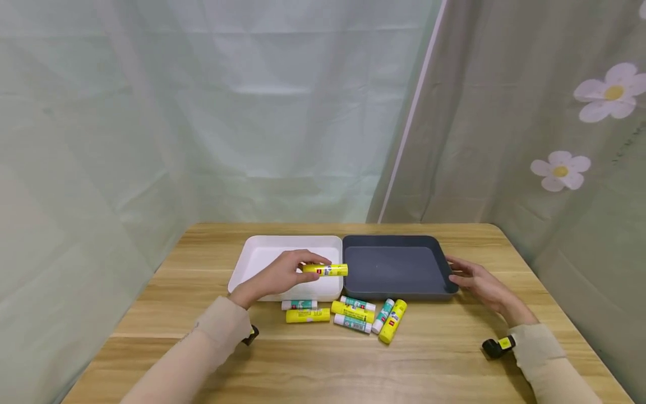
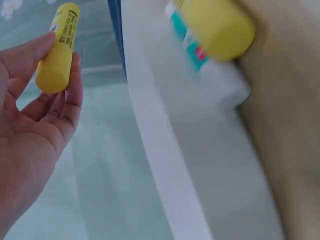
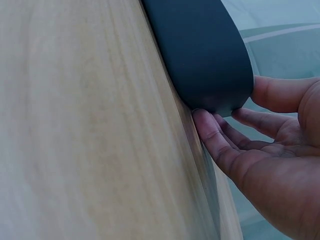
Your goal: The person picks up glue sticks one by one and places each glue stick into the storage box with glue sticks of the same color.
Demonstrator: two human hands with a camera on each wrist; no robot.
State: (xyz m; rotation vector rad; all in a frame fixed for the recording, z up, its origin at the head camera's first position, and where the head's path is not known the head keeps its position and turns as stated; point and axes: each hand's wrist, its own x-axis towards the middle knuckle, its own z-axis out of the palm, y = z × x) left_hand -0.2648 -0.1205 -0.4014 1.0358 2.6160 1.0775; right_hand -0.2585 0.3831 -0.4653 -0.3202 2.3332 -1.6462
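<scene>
My left hand (image 1: pixel 285 272) pinches a yellow glue stick (image 1: pixel 330 270) between thumb and fingers, over the right part of the white tray (image 1: pixel 262 244). In the left wrist view the held glue stick (image 2: pixel 59 50) is tilted, its plain yellow end towards the palm. At the right end of the dark grey tray (image 1: pixel 393 297) is my right hand (image 1: pixel 479 283). The right wrist view has its thumb (image 3: pixel 280 94) at the tray's rim and its fingertips (image 3: pixel 204 120) low against the outer wall. Both tray floors are bare where they show.
In front of the trays lie three yellow glue sticks (image 1: pixel 308 315) and several white-and-teal ones (image 1: pixel 352 324), some touching each other. The trays stand side by side on a wooden table (image 1: pixel 323 370). Curtains (image 1: pixel 277 140) hang behind and at the sides.
</scene>
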